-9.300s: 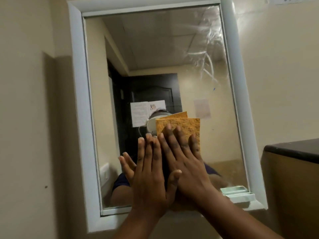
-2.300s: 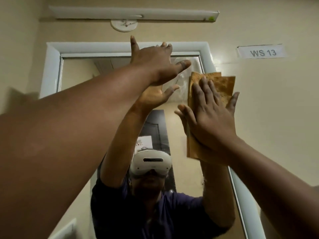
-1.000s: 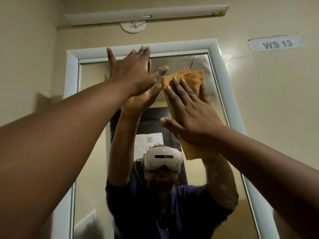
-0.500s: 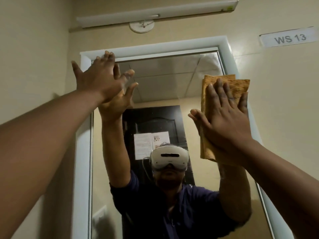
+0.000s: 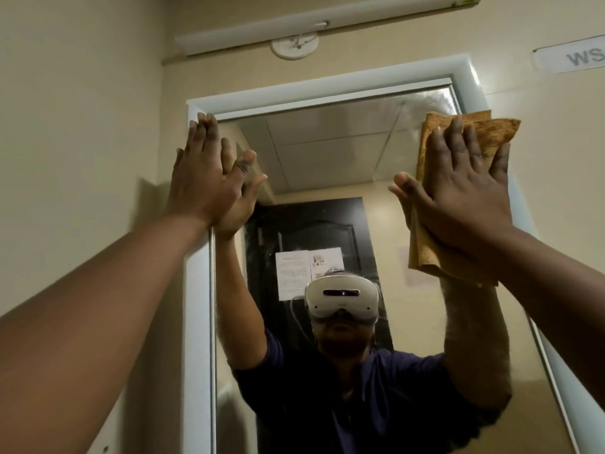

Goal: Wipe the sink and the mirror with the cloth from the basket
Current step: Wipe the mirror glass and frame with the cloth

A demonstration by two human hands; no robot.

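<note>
Nearest to me, two bare forearms reach up and fwd from the bottom corners. The left hand (image 5: 204, 181) is spread flat, fingers together and straight, palm pressed on the mirror's (image 5: 327, 152) upper left corner, fingertips over the white frame (image 5: 327, 83) there; it holds nothing. The right hand (image 5: 458, 191) is also flat and wide open, fingers splayed, pinning an orange-brown cloth (image 5: 474, 132) against the glass at the upper right corner. The cloth is folded; its top edge sticks out above the fingertips and overlaps the frame on the right, its bottom hangs below the wrist. It's pressed rather than gripped.

In the glass, the reflection shows a person in a dark purple shirt w/ a white headset (image 5: 342, 298), both arms raised, and behind them a dark door (image 5: 314, 224) w/ white papers (image 5: 307, 267) stuck on it. Faint smears show at the glass's top right.

Above the frame, on the beige wall (image 5: 82, 93): a round white fitting (image 5: 294, 45), a long white tube light (image 5: 255, 36), and at right a label (image 5: 576, 57) reading "WS", cut off by the edge.
</note>
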